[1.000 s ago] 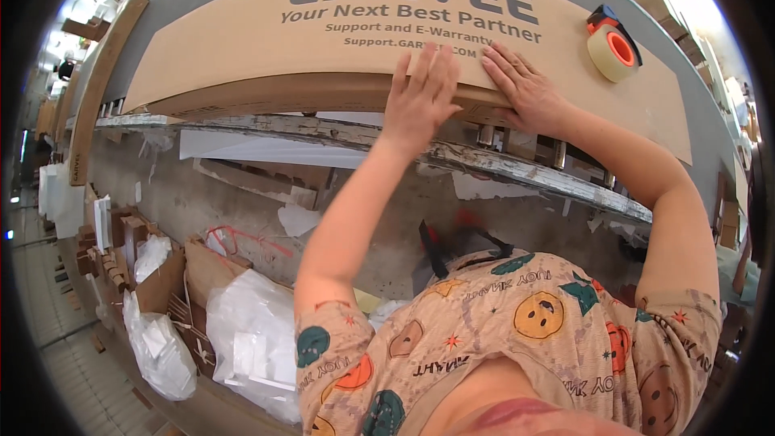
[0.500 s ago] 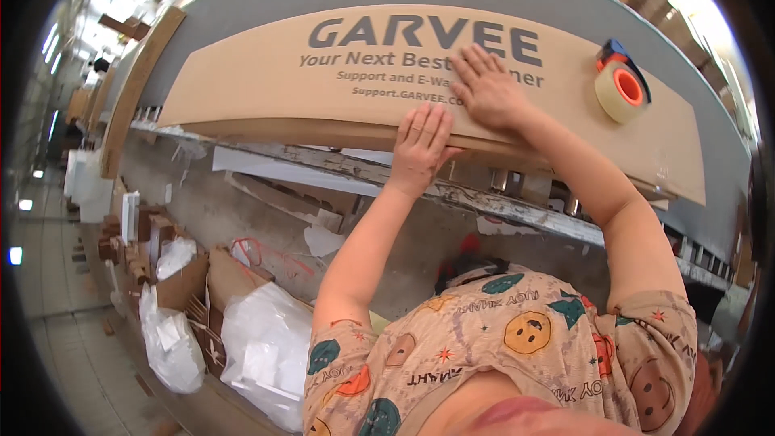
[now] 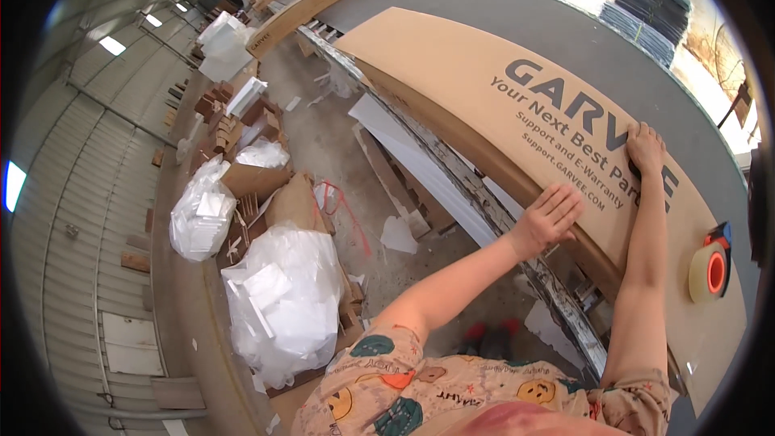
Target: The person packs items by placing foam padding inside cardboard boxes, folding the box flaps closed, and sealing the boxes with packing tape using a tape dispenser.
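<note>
A long flat brown cardboard box (image 3: 452, 56) with dark printing on its top lies on the grey work table. My left hand (image 3: 549, 220) is at the near edge of the box, its fingers stretched out and slightly blurred. Whether it touches the cardboard is unclear. Farther over, my right hand (image 3: 646, 151) rests on the box top across the large printed letters, fingers apart and holding nothing. A tape dispenser (image 3: 710, 266) with a clear roll, an orange core and a blue part sits on the box to the right of both hands.
Past the box's far left end, another long carton (image 3: 323, 4) lies across the grey table (image 3: 476, 0). Clear plastic bags with white pieces (image 3: 282, 299) and stacked brown cardboard fill the floor area at left. Dark stacked sheets (image 3: 650, 4) stand beyond the table.
The view has swung to the left, so the box now runs diagonally at the right. My left hand's fingers have shifted at the near edge; my right hand remains on the box top.
</note>
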Motion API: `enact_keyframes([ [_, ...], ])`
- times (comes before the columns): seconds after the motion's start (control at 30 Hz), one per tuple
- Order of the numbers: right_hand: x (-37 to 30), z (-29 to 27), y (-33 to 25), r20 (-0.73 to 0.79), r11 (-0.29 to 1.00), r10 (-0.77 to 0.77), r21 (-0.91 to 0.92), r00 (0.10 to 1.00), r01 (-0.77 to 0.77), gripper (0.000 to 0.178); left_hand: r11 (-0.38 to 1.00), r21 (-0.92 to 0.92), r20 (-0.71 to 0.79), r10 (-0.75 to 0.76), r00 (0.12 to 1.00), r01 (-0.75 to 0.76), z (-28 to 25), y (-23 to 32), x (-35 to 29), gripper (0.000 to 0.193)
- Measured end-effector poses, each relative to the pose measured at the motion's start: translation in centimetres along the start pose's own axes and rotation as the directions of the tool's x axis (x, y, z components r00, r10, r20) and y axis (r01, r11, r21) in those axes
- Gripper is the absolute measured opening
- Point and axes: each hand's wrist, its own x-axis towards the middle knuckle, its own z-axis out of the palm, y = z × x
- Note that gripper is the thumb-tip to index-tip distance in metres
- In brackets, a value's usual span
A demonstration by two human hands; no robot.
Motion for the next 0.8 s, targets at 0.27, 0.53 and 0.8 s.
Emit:
enact_keyframes([
  [0.27,-1.0,-0.2,-2.0,-0.037,1.0,0.002,0.015,0.999,-0.001,0.053,0.965,0.067,0.442,0.198,0.875,-0.252,-2.2,-0.6,3.9,0.08],
  [0.53,-6.9,-2.4,-0.8,0.234,0.595,0.039,0.776,0.971,-0.211,0.02,0.911,-0.229,0.29,0.4,0.87,-0.342,2.0,-1.8,4.8,0.093],
  [0.8,-19.3,-17.4,20.6,-0.57,0.918,0.191,0.393,0.799,0.061,0.032,0.918,-0.054,0.279,0.391,0.877,-0.392,-1.0,-4.8,5.5,0.085],
])
